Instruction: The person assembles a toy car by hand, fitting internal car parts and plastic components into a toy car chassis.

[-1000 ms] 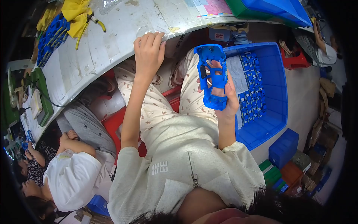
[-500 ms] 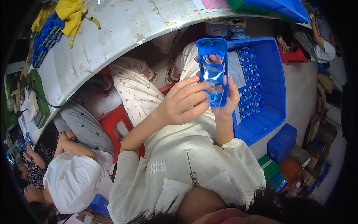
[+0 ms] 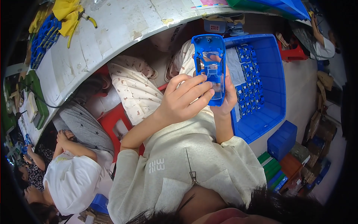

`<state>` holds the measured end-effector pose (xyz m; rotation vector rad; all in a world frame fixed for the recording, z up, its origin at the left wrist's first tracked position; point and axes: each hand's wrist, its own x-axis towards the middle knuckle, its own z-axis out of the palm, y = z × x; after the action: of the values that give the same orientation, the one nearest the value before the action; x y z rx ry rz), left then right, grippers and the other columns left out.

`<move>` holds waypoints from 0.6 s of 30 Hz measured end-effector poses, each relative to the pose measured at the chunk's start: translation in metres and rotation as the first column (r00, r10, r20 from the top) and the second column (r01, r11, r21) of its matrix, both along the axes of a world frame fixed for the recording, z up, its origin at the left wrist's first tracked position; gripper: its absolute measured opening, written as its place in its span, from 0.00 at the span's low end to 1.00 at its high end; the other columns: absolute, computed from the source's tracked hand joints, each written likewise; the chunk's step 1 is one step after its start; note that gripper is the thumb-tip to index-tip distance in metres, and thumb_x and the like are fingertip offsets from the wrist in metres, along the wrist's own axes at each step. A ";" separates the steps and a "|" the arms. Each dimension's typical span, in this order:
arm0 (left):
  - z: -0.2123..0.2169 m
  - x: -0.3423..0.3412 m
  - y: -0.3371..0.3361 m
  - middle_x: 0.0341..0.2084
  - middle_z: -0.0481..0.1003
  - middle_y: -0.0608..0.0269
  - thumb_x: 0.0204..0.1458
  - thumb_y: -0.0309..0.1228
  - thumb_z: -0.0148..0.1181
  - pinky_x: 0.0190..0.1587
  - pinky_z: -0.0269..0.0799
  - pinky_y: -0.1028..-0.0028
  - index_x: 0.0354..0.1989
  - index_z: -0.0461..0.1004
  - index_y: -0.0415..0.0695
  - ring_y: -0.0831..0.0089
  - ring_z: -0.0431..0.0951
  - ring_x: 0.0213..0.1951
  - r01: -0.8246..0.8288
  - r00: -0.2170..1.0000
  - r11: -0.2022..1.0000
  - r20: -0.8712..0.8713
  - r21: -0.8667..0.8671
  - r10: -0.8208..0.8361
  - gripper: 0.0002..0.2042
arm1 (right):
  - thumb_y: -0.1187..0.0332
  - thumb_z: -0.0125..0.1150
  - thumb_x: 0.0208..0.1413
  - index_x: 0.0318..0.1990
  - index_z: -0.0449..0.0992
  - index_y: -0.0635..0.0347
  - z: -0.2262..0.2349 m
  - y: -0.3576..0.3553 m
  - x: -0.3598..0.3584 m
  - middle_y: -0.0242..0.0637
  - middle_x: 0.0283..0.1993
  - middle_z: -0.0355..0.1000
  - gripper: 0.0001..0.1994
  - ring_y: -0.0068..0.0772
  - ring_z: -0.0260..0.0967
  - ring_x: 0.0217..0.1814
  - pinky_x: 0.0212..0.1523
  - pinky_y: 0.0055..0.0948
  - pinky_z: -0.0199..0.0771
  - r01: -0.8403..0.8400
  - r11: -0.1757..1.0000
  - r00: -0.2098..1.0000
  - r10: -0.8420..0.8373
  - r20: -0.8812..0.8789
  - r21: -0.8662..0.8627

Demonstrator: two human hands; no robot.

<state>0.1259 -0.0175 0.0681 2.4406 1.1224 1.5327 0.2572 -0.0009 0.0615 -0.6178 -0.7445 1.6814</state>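
Observation:
A blue plastic toy car body shell, hollow side facing up, is held upright over my lap. My right hand grips it from behind and along its right side, with fingertips showing through the window openings. Inside the shell lies a clear plastic window piece. My left hand reaches in from the left, its fingers bent and their tips on the clear piece at the shell's lower half. The left thumb is mostly hidden.
A large blue bin beside my right leg holds rows of blue car parts and a white sheet. Ahead curves a worn white table with yellow-handled pliers, yellow cloth and blue parts. Another person sits at left.
The clear window piece now sits deeper and straighter inside the shell. My left fingers have pressed in with it. The shell has shifted slightly left and up.

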 end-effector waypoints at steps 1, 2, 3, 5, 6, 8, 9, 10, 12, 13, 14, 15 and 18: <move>0.001 0.002 0.000 0.33 0.73 0.64 0.38 0.32 0.59 0.45 0.61 0.68 0.29 0.72 0.43 0.69 0.72 0.41 -0.017 0.999 0.999 -0.045 -0.033 0.016 0.09 | 0.57 0.46 0.50 0.55 0.50 0.64 0.005 0.000 -0.003 0.42 0.50 0.60 0.28 0.29 0.62 0.49 0.50 0.27 0.63 0.034 0.999 0.999 -0.034 0.007 -0.042; 0.002 0.003 0.001 0.35 0.73 0.63 0.40 0.36 0.59 0.48 0.58 0.66 0.30 0.72 0.43 0.69 0.71 0.44 -0.037 0.996 0.997 -0.090 -0.065 0.031 0.12 | 0.57 0.46 0.50 0.55 0.50 0.64 0.009 0.000 -0.005 0.42 0.50 0.60 0.28 0.29 0.62 0.49 0.50 0.27 0.63 0.035 0.998 0.999 -0.034 0.007 -0.044; 0.006 0.003 0.002 0.35 0.73 0.63 0.40 0.36 0.59 0.48 0.58 0.66 0.30 0.72 0.43 0.69 0.71 0.44 -0.034 0.996 0.997 -0.090 -0.066 0.028 0.12 | 0.56 0.46 0.50 0.55 0.49 0.64 0.013 0.001 -0.007 0.42 0.50 0.59 0.29 0.29 0.62 0.49 0.50 0.26 0.62 0.060 0.998 0.998 -0.059 0.037 -0.033; 0.016 0.002 0.005 0.42 0.71 0.62 0.43 0.47 0.54 0.55 0.46 0.62 0.36 0.71 0.42 0.66 0.66 0.51 -0.090 0.983 0.963 -0.178 -0.253 0.045 0.20 | 0.56 0.45 0.50 0.55 0.49 0.64 0.013 0.001 -0.007 0.42 0.51 0.59 0.29 0.29 0.62 0.48 0.50 0.26 0.62 0.086 0.996 0.994 -0.084 0.068 -0.023; 0.013 0.002 0.005 0.44 0.70 0.62 0.46 0.53 0.46 0.58 0.37 0.60 0.37 0.72 0.42 0.64 0.61 0.55 -0.113 0.970 0.961 -0.236 -0.252 0.052 0.25 | 0.56 0.45 0.50 0.56 0.48 0.63 0.011 0.001 -0.006 0.43 0.51 0.58 0.29 0.29 0.63 0.48 0.49 0.26 0.63 0.082 0.996 0.994 -0.079 0.075 -0.040; 0.015 0.000 0.004 0.42 0.70 0.60 0.46 0.49 0.49 0.57 0.40 0.60 0.37 0.71 0.41 0.64 0.62 0.53 -0.110 0.980 0.963 -0.187 -0.248 0.064 0.22 | 0.55 0.45 0.50 0.56 0.48 0.63 0.010 0.001 -0.007 0.43 0.52 0.58 0.29 0.30 0.63 0.47 0.47 0.26 0.65 0.078 0.995 0.994 -0.073 0.083 -0.059; 0.016 -0.001 0.004 0.40 0.71 0.58 0.46 0.45 0.52 0.56 0.43 0.60 0.37 0.70 0.41 0.63 0.64 0.51 -0.108 0.988 0.964 -0.138 -0.242 0.076 0.19 | 0.55 0.45 0.50 0.56 0.48 0.62 0.010 0.001 -0.007 0.44 0.52 0.58 0.30 0.30 0.63 0.46 0.46 0.27 0.66 0.045 0.996 0.999 -0.042 0.031 -0.075; 0.015 -0.001 0.006 0.40 0.71 0.58 0.46 0.45 0.52 0.56 0.43 0.60 0.37 0.70 0.41 0.63 0.64 0.51 -0.109 0.988 0.964 -0.137 -0.244 0.077 0.19 | 0.55 0.45 0.50 0.56 0.47 0.62 0.011 0.000 -0.007 0.44 0.52 0.57 0.30 0.31 0.64 0.45 0.44 0.27 0.68 0.011 0.996 1.000 -0.013 -0.022 -0.090; 0.012 0.000 0.012 0.38 0.68 0.55 0.42 0.35 0.57 0.50 0.54 0.59 0.38 0.66 0.38 0.60 0.67 0.45 -0.314 0.905 0.921 0.221 -0.231 0.364 0.17 | 0.55 0.45 0.50 0.56 0.47 0.62 0.007 0.001 -0.007 0.44 0.52 0.57 0.30 0.31 0.64 0.45 0.42 0.27 0.69 -0.019 0.996 1.000 0.017 -0.025 -0.092; 0.010 0.001 0.017 0.38 0.68 0.55 0.42 0.35 0.57 0.50 0.54 0.59 0.38 0.66 0.38 0.60 0.67 0.45 -0.315 0.904 0.920 0.220 -0.233 0.366 0.17 | 0.54 0.45 0.50 0.56 0.47 0.62 0.007 0.001 -0.008 0.44 0.52 0.57 0.30 0.32 0.64 0.44 0.41 0.28 0.70 -0.048 0.995 0.999 0.046 -0.028 -0.092; 0.008 0.002 0.023 0.35 0.67 0.55 0.43 0.32 0.56 0.47 0.57 0.62 0.39 0.65 0.38 0.60 0.68 0.42 -0.161 0.880 0.879 0.338 -0.449 0.334 0.16 | 0.55 0.46 0.49 0.56 0.47 0.62 0.012 -0.001 -0.010 0.44 0.51 0.57 0.30 0.30 0.64 0.44 0.42 0.27 0.68 -0.072 0.994 0.996 0.067 -0.067 -0.080; 0.009 0.003 0.028 0.33 0.65 0.55 0.43 0.29 0.55 0.43 0.61 0.66 0.39 0.64 0.38 0.60 0.68 0.39 0.027 0.830 0.785 0.452 -0.619 0.327 0.15 | 0.55 0.46 0.49 0.56 0.47 0.62 0.009 -0.001 -0.011 0.44 0.51 0.57 0.30 0.30 0.64 0.44 0.42 0.27 0.68 -0.072 0.994 0.996 0.067 -0.067 -0.081; 0.012 -0.002 0.033 0.28 0.66 0.54 0.46 0.26 0.52 0.36 0.62 0.69 0.35 0.65 0.37 0.60 0.67 0.34 0.289 0.807 0.482 0.481 -0.827 0.342 0.08 | 0.59 0.49 0.50 0.54 0.50 0.62 0.008 -0.001 -0.012 0.42 0.48 0.60 0.27 0.26 0.64 0.41 0.42 0.20 0.64 -0.008 0.996 0.999 0.011 0.039 -0.087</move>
<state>0.1241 0.0151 0.0802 1.1041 1.3131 1.0961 0.2449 -0.0016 0.0692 -0.7113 -0.7062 1.7214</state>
